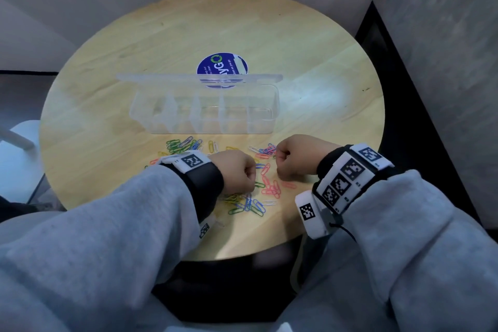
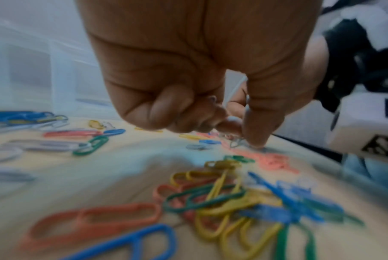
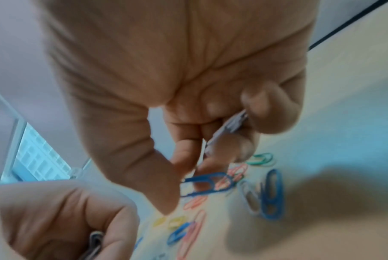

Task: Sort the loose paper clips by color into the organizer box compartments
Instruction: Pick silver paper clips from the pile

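Sorting loose paper clips [image 1: 244, 178], strewn in mixed colours across the near part of the round wooden table [image 1: 310, 43], between the body and the clear organizer box [image 1: 203, 109] lying at 12 o'clock with lid propped open and, as far as can be told, nothing yet in its compartments. Pinching pale silvery clips [image 2: 234, 140] against the tabletop with left hand [image 1: 235, 171], thumb and forefinger pressed together, other fingers curled under. Holding a blue clip [image 3: 207, 183] at the tips of thumb and forefinger of right hand [image 1: 295, 156], with a whitish clip [image 3: 228, 127] tucked under the curled fingers behind. Best done, probably, by keeping one colour per hand, lifting straight up to shake off hooked neighbours, since clips in the tangled heap at 6 o'clock interlock. Carrying low toward 12 o'clock, releasing only once well inside one compartment, choosing the same cell each time. Watching for mixing blue and white in the right hand before dropping.
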